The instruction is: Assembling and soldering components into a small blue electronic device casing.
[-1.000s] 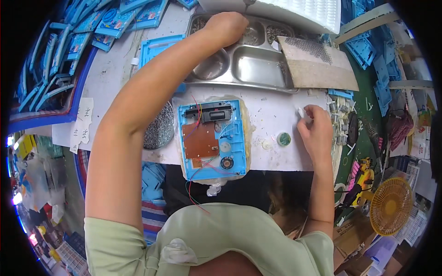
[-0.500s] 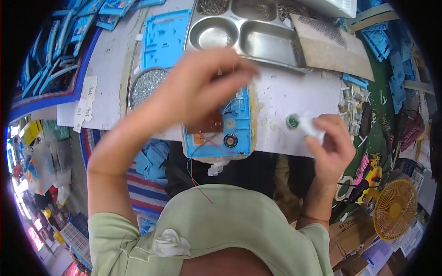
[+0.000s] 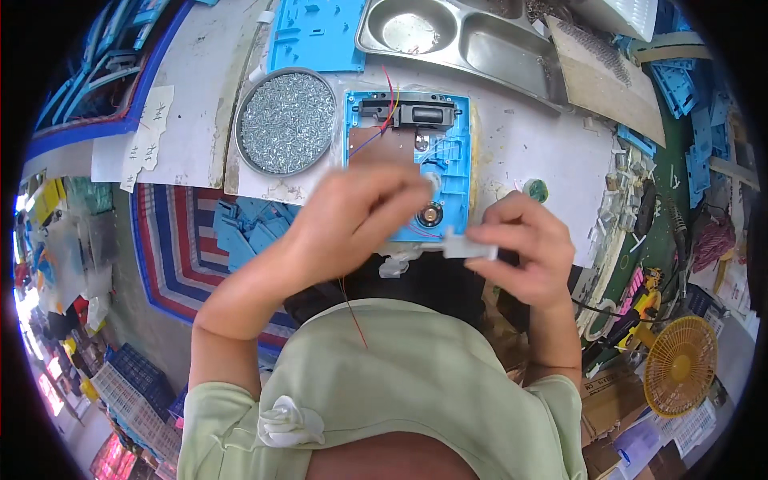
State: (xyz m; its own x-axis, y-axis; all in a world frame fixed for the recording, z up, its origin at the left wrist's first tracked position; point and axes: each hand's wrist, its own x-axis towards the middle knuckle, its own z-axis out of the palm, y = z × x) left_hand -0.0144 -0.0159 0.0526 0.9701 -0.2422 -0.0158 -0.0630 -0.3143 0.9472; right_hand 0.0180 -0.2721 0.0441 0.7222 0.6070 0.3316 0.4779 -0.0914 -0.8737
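Observation:
In front of me lies an open blue plastic casing [image 3: 458, 172]. It holds a black mechanism [image 3: 412, 114] along its far edge, a brown board [image 3: 380, 146], a small round speaker [image 3: 430, 214] and thin coloured wires. My left hand [image 3: 360, 212] is over the casing's near left part, fingers curled together; whatever they pinch is hidden. Just off the casing's near right corner, my right hand [image 3: 532, 250] grips a small white plastic part [image 3: 468, 246] between thumb and fingers. A thin red wire [image 3: 352, 312] hangs below my left hand toward my shirt.
Left of the casing stands a round dish of screws [image 3: 286, 120]. Farther back are a blue panel [image 3: 316, 36] and a steel compartment tray [image 3: 504, 48] with cardboard [image 3: 604, 80] against it. A green roll [image 3: 536, 190] and small metal parts [image 3: 620, 188] lie to the right.
My left hand has come down and nearer from above the casing's far part. My right hand has brought the white part leftward from beside the green roll to the casing's near corner.

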